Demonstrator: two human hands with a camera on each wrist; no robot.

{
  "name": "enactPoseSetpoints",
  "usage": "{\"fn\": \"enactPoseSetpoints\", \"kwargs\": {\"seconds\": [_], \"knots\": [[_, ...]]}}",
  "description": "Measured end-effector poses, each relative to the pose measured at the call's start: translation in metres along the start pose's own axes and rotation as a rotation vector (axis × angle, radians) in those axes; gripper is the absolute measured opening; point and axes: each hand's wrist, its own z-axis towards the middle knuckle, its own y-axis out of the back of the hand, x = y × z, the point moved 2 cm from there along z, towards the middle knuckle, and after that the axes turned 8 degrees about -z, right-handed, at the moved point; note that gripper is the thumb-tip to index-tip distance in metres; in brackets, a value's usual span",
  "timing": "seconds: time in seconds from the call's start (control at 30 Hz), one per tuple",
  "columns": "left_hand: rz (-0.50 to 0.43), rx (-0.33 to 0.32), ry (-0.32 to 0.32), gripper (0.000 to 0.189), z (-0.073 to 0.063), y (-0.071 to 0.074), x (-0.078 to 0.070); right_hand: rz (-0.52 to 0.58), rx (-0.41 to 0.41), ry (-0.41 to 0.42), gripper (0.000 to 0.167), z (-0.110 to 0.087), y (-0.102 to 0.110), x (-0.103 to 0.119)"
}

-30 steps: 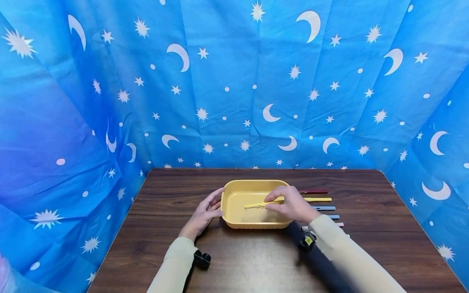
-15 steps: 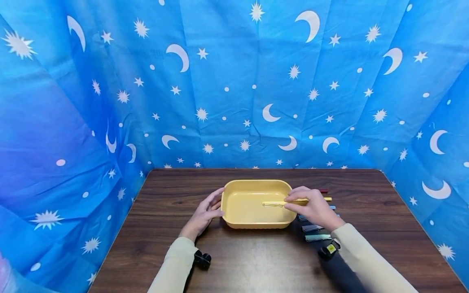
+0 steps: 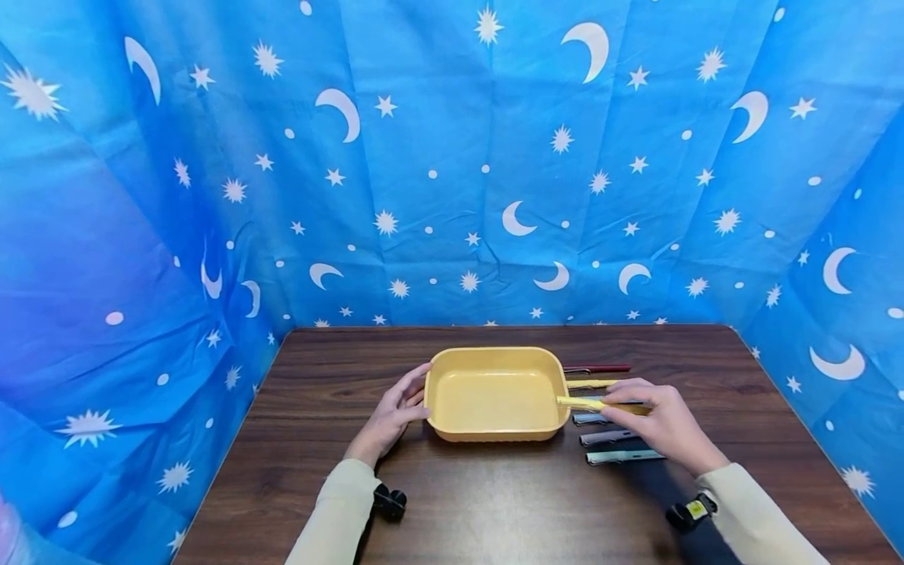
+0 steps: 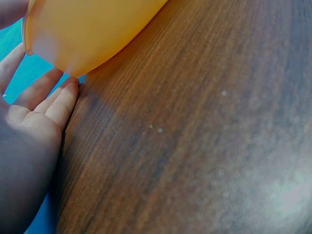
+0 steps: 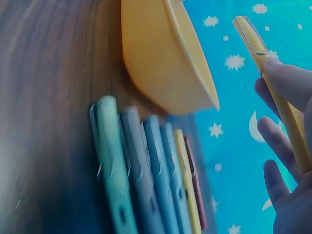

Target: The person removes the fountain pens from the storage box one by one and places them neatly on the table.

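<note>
A yellow fountain pen (image 3: 577, 403) with a wire clip is pinched between the thumb and fingers of my right hand (image 3: 667, 424). In the head view its tip reaches the right end of a yellow rectangular bin (image 3: 494, 402); the right wrist view shows the pen (image 5: 285, 114) held up, clip end forward. At the bin's left end, my left hand (image 3: 390, 412) touches the outer wall with spread, fairly straight fingers. Nothing shows inside the bin. On the table right of the bin, several capped pens lie in a row, partly under my right hand.
The row runs from a dark red pen (image 3: 603, 368) at the back through another yellow pen (image 3: 588, 384), blue pens (image 5: 161, 175) and a greyish purple pen (image 3: 606, 438) to a green pen (image 3: 623, 456) nearest me. Blue star-and-moon cloth (image 3: 452, 196) surrounds the dark wood table (image 3: 480, 510).
My right hand has drawn the yellow pen rightward from over the bin to above the pen row, uncovering more pens. My left hand has stayed at the bin's left end.
</note>
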Motion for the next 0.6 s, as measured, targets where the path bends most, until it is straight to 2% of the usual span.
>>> {"fn": "enactPoseSetpoints", "kwargs": {"seconds": [0.27, 0.6], "knots": [[-0.003, 0.001, -0.011, 0.081, -0.001, 0.0, -0.002, -0.024, -0.042, 0.007, 0.017, -0.028, 0.011, -0.02], [0.013, -0.004, -0.005, 0.081, -0.001, 0.0, -0.001, 0.004, -0.037, 0.027, 0.021, -0.051, 0.009, -0.032]]}}
